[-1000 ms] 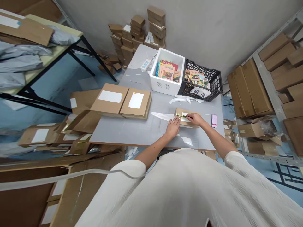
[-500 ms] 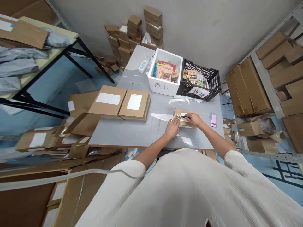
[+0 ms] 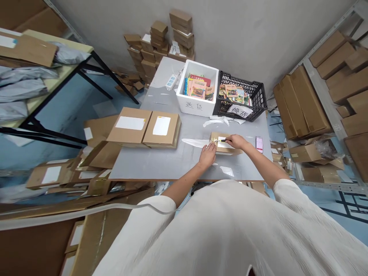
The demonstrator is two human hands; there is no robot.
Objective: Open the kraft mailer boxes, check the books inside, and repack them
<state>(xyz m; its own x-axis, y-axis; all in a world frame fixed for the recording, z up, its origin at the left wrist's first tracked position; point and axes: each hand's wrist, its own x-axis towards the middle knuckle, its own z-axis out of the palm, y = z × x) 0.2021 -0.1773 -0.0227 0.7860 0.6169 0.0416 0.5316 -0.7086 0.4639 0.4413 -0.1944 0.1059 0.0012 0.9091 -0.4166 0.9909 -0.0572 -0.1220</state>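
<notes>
A small brown cardboard box (image 3: 223, 150) with a white label lies near the front of the grey table (image 3: 161, 163). My left hand (image 3: 207, 154) rests on the box's left end, its fingers stretched over the edge and top. Closed around the dark handle of a utility knife (image 3: 223, 140) is my right hand (image 3: 237, 141), above the label. The knife's tip points left, close to my left fingertips; whether the blade touches the tape I cannot tell. A strip of white paper (image 3: 194, 142) lies left of the box.
Two larger labelled boxes (image 3: 162, 130) stand at the table's left. Behind are a white foam box (image 3: 196, 108) and a black crate (image 3: 260, 96), both holding books. A phone (image 3: 259, 144) lies at right. Paper scraps (image 3: 227, 171) are by the front edge. Cartons fill the floor and shelves.
The knife and my right hand have shifted slightly relative to the box, and the blade now shows more. My left hand stays on the box. The whole view has tilted a little.
</notes>
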